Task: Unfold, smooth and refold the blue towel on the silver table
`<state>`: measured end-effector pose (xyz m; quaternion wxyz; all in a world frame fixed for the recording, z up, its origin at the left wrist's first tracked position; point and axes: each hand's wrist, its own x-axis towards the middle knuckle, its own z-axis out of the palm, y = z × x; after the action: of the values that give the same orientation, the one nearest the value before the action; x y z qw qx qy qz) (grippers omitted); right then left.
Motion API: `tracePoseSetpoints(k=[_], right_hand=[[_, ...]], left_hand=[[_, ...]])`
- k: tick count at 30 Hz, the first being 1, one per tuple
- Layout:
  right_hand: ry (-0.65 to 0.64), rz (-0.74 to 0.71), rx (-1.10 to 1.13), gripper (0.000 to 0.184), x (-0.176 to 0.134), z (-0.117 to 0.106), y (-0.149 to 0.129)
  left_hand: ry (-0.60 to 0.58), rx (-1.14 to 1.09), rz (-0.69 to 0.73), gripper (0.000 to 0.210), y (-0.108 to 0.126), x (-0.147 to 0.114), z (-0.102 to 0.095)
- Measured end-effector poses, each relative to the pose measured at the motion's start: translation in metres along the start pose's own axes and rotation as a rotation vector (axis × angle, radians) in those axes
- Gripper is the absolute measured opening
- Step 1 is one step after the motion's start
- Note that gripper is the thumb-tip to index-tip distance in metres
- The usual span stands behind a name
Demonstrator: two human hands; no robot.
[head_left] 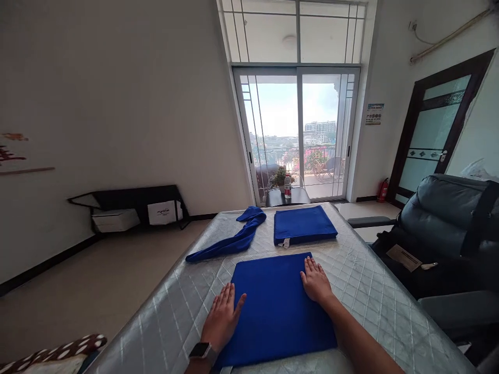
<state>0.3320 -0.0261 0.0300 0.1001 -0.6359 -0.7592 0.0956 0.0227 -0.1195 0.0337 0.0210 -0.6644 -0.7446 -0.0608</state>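
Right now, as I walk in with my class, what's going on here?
A person has both bare hands, open, on a flat blue piece: the left hand at its left edge, the right hand near its far right corner. Beyond it on the mattress lie a thicker blue piece and, to its left, a loosely bunched blue cloth.

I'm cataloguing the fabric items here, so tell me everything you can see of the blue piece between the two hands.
The blue piece is plain, deep blue and roughly rectangular; it looks like matte fabric. Whether it is folded cloth or a pad, I cannot tell. A small pale tab shows at its near left corner. It lies flat and smooth on the silvery quilted surface. The left hand rests along its left edge, the right hand near its far right corner.
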Motion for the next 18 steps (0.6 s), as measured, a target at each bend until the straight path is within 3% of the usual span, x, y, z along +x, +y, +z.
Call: tracePoseSetpoints(k=[3,7,11,14,18], right_hand=[[0.008,-0.008,0.010,0.066,0.000,0.000,0.001],[0.036,-0.019,0.009,0.066,-0.001,0.002,0.002],[0.048,-0.049,-0.015,0.063,-0.001,0.005,0.005],[0.051,-0.048,-0.012,0.063,0.000,0.006,0.006],[0.040,-0.023,0.022,0.066,0.001,0.003,0.004]], left_hand=[[-0.061,-0.080,0.187,0.073,0.038,-0.002,-0.005],[-0.070,-0.126,0.462,0.071,0.116,0.011,-0.005],[-0.084,-0.158,0.517,0.074,0.179,0.040,0.002],[-0.099,-0.152,0.444,0.078,0.187,0.054,0.009],[-0.110,-0.105,0.335,0.079,0.145,0.061,0.014]])
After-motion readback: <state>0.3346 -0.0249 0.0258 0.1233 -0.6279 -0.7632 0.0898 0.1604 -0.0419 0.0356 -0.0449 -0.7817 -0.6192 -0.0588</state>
